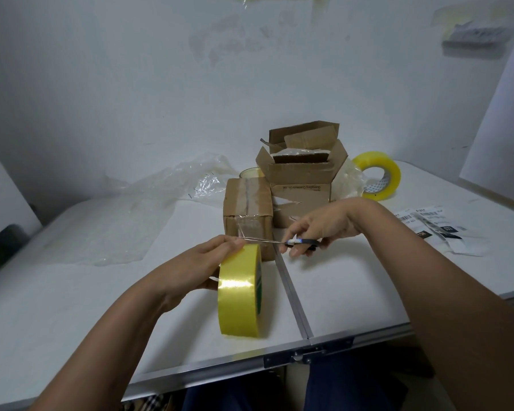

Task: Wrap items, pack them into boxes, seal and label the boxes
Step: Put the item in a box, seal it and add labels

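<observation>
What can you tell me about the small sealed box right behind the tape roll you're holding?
The small sealed box is plain brown cardboard, closed, with a clear tape strip running along its top seam and down the near face. It sits flat on the white table, pressed against the open carton on its right. A strand of clear tape stretches from its front face to the yellow tape roll held by the left hand. The right hand holds scissors at that strand. No label shows on it.
</observation>
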Motion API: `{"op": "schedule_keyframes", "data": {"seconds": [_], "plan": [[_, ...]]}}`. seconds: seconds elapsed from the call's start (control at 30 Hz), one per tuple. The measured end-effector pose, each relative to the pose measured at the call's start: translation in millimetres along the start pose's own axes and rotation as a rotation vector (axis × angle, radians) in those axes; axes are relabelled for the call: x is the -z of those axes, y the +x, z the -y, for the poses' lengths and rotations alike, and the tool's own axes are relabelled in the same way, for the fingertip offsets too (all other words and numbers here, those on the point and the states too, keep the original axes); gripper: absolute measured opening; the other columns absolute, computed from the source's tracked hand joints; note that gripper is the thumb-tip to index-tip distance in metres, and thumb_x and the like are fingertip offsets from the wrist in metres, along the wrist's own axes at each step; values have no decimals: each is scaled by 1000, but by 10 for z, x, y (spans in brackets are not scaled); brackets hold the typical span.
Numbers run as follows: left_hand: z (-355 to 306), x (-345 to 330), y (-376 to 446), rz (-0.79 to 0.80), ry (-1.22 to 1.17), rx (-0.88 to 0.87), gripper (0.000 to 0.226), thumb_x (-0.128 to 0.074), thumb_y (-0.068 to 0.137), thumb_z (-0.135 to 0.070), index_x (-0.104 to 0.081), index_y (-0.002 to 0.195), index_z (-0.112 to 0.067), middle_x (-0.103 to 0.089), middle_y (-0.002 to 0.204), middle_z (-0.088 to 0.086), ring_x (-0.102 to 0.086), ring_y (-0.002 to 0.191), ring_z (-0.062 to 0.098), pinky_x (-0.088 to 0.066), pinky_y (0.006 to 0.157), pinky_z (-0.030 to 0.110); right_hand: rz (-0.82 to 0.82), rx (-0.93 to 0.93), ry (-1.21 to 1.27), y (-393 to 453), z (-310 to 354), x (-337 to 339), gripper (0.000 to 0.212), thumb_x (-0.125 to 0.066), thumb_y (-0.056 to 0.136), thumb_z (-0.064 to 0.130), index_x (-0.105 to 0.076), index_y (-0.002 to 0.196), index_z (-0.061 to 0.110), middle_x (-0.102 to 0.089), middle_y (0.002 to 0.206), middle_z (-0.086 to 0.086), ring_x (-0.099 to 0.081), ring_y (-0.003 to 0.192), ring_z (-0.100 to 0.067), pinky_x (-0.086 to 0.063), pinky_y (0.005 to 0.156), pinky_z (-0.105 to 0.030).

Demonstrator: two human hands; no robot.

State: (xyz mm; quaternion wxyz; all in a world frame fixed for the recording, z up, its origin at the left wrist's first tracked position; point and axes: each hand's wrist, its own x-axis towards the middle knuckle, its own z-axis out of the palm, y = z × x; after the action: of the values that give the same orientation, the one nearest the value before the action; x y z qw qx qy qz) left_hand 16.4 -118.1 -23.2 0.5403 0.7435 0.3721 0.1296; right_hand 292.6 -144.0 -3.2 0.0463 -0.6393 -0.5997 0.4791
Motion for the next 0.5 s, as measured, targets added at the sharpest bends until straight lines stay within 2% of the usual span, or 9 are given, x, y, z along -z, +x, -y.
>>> {"op": "schedule_keyframes", "data": {"seconds": [0.2,0.3,0.37,0.43,0.5], "plan": [[2,38,-15,-42,-16,0,31,-47,97,-51,-64,118,-37,-68,112,1,-68,100,16,-56,89,32,-107,-252,-137,-66,-234,65,25,-71,88,24,-69,113,19,-61,79,2,-53,70,-7,-41,63,-19],[-34,-11,-22,-22,-70,-2,30,-52,95,-47,-68,116,-32,-69,111,5,-68,96,15,-55,84,27,-126,-329,-124,7,-382,-32,33,-68,90,23,-65,121,12,-61,82,0,-53,68,-9,-44,61,-19],[-75,-47,-29,-1,-116,-4,34,-57,89,-46,-69,116,-28,-69,113,6,-68,95,15,-54,80,25,-207,-358,-112,56,-441,-92,40,-70,89,21,-61,125,5,-61,90,-6,-54,68,-13,-49,64,-22],[-92,-52,-44,3,-163,-2,38,-60,86,-44,-69,117,-25,-70,114,6,-69,95,14,-54,77,23,-342,-354,-240,75,-479,-141,40,-71,87,29,-63,116,4,-59,97,-9,-55,75,-18,-50,65,-25],[-76,-40,-63,10,-218,4,39,-62,86,-40,-69,119,-22,-69,117,8,-68,98,16,-55,81,24,-458,-338,-468,70,-478,-210,39,-67,87,38,-66,108,5,-59,95,-7,-52,82,-20,-38,57,-23]]}}
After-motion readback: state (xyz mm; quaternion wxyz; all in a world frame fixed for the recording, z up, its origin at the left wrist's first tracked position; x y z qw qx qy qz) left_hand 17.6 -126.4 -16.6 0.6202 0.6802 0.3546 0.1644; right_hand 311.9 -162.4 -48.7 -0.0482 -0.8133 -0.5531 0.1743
